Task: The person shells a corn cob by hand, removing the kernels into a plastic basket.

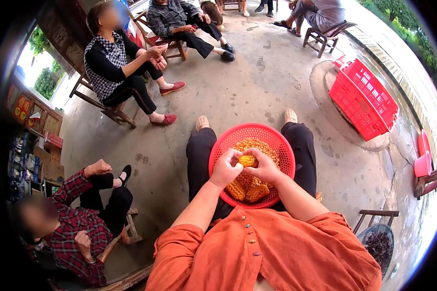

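Observation:
Between my two hands is a yellow corn cob, held over a red plastic basket with a perforated rim. My left hand grips the cob's left end, its thumb and fingers curled in. From the other side my right hand closes on the same cob. Loose corn kernels fill much of the basket. Nearer to me, more corn cobs lie on the kernels. The basket rests on my lap, between my knees.
Stacked red crates stand on the concrete floor at right, with a pink bucket beyond. A wooden chair with a dark basket is at lower right. Seated people are at left and at the back. Shelves with boxes line the left.

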`<state>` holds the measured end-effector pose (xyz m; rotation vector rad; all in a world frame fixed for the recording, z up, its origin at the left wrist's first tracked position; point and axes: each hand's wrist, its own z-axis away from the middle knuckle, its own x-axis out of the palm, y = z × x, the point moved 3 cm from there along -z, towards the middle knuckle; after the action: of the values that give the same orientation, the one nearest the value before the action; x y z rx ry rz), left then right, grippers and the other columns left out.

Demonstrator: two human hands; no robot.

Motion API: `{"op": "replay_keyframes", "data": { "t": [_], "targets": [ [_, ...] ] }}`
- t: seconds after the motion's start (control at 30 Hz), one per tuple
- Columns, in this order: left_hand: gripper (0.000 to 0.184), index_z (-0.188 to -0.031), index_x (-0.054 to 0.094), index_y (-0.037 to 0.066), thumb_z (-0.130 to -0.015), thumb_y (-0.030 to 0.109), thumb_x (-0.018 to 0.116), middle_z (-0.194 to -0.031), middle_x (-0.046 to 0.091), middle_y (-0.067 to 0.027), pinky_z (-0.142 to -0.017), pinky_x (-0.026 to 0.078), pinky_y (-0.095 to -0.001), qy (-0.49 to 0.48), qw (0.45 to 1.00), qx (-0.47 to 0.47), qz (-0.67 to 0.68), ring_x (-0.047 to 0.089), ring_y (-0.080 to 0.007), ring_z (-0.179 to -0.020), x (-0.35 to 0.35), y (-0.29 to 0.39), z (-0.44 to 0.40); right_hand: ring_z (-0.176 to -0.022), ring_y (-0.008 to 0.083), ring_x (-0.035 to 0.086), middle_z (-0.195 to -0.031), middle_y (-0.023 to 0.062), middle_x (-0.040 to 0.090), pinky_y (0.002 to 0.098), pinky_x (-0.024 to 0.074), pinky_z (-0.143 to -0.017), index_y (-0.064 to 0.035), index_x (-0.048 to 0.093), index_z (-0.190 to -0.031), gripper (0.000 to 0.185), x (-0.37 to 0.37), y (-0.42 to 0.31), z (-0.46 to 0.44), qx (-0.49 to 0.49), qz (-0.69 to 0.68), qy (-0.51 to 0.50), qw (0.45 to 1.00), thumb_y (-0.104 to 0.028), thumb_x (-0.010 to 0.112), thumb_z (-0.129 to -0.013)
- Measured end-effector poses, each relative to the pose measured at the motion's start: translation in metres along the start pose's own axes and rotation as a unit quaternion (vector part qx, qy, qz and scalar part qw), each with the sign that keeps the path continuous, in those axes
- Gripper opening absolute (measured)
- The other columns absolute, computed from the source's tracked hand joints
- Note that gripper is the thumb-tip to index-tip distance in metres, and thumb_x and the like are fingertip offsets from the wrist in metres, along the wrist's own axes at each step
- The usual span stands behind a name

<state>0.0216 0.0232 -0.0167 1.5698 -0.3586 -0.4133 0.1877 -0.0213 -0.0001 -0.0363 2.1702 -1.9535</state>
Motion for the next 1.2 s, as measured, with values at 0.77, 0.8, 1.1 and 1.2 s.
{"op": "replay_keyframes", "data": {
  "t": [0.77, 0.8, 1.1, 1.2],
  "targets": [
    [0.028, -0.102, 0.057, 0.002, -0.076, -0.008, 0.057, -0.093, 0.058, -0.0038, -0.076, 0.049, -0.0257, 0.013, 0.999, 0.010, -0.041, 0.058, -0.0108, -0.083, -0.001, 0.001, 0.000, -0.107, 0.0197, 0.055, -0.110, 0.0106, 0.058, 0.0317, 0.0425, -0.096, -0.0015, 0.055, -0.117, 0.049, 0.002, -0.006, -0.001, 0.008, 0.021, -0.001, 1.000, -0.015, 0.078, -0.076],
    [0.028, -0.102, 0.057, 0.002, -0.076, -0.008, 0.056, -0.093, 0.058, -0.0039, -0.075, 0.049, -0.0258, 0.012, 0.999, 0.009, -0.049, 0.058, -0.0108, -0.083, -0.001, 0.002, 0.000, -0.107, 0.0197, 0.055, -0.110, 0.0106, 0.058, 0.0317, 0.0425, -0.096, -0.0015, 0.055, -0.117, 0.049, 0.003, -0.005, -0.001, 0.007, 0.021, -0.001, 1.000, -0.015, 0.078, -0.076],
    [0.035, -0.124, 0.051, 0.001, -0.089, -0.003, 0.054, -0.111, 0.058, -0.0061, -0.090, 0.047, -0.0262, 0.032, 0.999, 0.033, 0.029, 0.057, -0.0104, -0.101, 0.003, 0.001, -0.002, -0.100, 0.0132, 0.058, -0.109, 0.0069, 0.059, 0.0272, 0.0491, -0.087, -0.0045, 0.046, -0.125, 0.049, 0.002, 0.007, -0.001, 0.096, -0.187, 0.061, 0.976, -0.005, 0.072, -0.083],
    [0.040, -0.137, 0.042, -0.001, -0.100, 0.011, 0.049, -0.128, 0.053, -0.0077, -0.103, 0.040, -0.0285, -0.040, 0.996, -0.040, 0.075, 0.051, -0.0132, -0.117, 0.005, 0.003, -0.003, -0.103, 0.0137, 0.057, -0.112, 0.0072, 0.057, 0.0279, 0.0480, -0.090, -0.0043, 0.044, -0.127, 0.050, 0.006, -0.009, -0.003, 0.086, -0.324, 0.113, 0.935, -0.008, 0.071, -0.086]
  ]
}}
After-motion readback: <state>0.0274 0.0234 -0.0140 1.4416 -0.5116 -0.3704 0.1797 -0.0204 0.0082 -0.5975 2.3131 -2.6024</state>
